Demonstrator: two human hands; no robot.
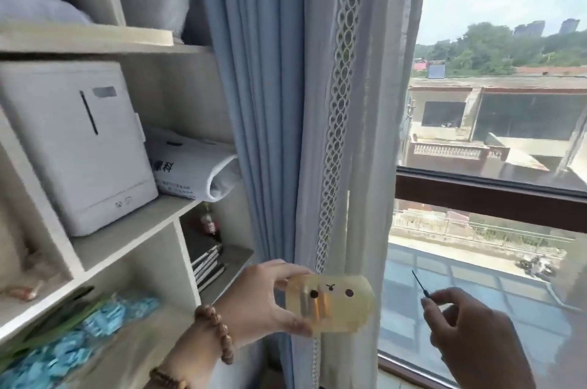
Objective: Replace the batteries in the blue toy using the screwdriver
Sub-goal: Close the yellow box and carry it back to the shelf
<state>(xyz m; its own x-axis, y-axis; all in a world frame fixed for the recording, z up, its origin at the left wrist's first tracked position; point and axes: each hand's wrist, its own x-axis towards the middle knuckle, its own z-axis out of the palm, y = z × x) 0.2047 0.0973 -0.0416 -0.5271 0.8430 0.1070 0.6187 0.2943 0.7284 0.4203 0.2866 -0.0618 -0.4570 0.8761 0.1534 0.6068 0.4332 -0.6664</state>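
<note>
Window (492, 134) backdrop: left fingers (281, 268) around one yellowish toy (336, 306), right fingers (444, 296) tight on one thin screwdriver (418, 283).

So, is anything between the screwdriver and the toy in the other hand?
Nothing visible. The left hand holds the toy, the right hand pinches the screwdriver off to its right; only open air lies between, curtain and window behind.

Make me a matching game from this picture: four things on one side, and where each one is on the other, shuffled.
Things:
1 screwdriver
2 yellowish toy piece
3 white appliance
4 bead bracelet

Places:
A on the shelf
B in the left hand
C in the right hand
D round the left wrist

Pairs: 1-C, 2-B, 3-A, 4-D.
</note>
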